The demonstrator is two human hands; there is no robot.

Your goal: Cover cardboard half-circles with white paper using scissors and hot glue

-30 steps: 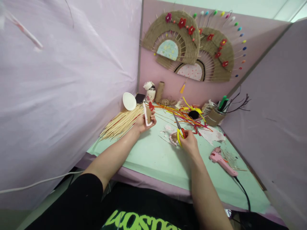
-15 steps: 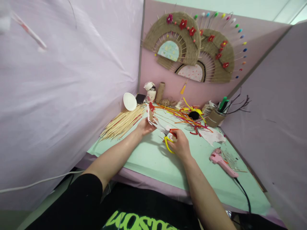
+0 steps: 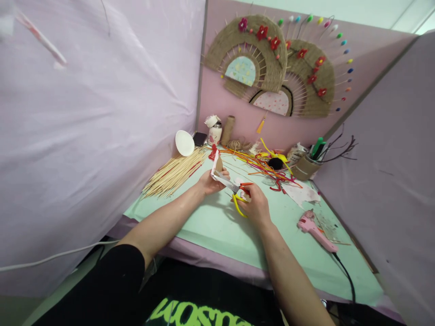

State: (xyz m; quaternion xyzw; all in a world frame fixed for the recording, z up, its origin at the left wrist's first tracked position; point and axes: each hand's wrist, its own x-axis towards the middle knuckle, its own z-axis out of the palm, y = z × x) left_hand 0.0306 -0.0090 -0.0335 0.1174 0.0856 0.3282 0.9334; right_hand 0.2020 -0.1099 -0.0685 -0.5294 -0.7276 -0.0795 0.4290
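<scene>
My left hand (image 3: 211, 182) grips a small piece of brown cardboard (image 3: 218, 165) with a pale covering along its edge, held tilted above the table. In my right hand (image 3: 255, 199) is a pair of scissors (image 3: 235, 199) with yellow and red handles. The blades reach left to the lower edge of the cardboard piece, near my left fingers. Whether they are cutting the covering is too small to tell. Small pale scraps lie on the table near the scissors.
Thin bamboo sticks (image 3: 173, 174) lie at left beside a white bowl (image 3: 185, 143). Coloured pipe cleaners (image 3: 258, 165) spread along the back. A pink glue gun (image 3: 317, 232) with a black cord lies right, below a pen holder (image 3: 304, 167). Fan-shaped decorations (image 3: 272, 40) hang on the back wall.
The cardboard piece has turned in my left hand, showing more of its brown side, and shifted slightly right. The scissors and my right hand stay nearly in place.
</scene>
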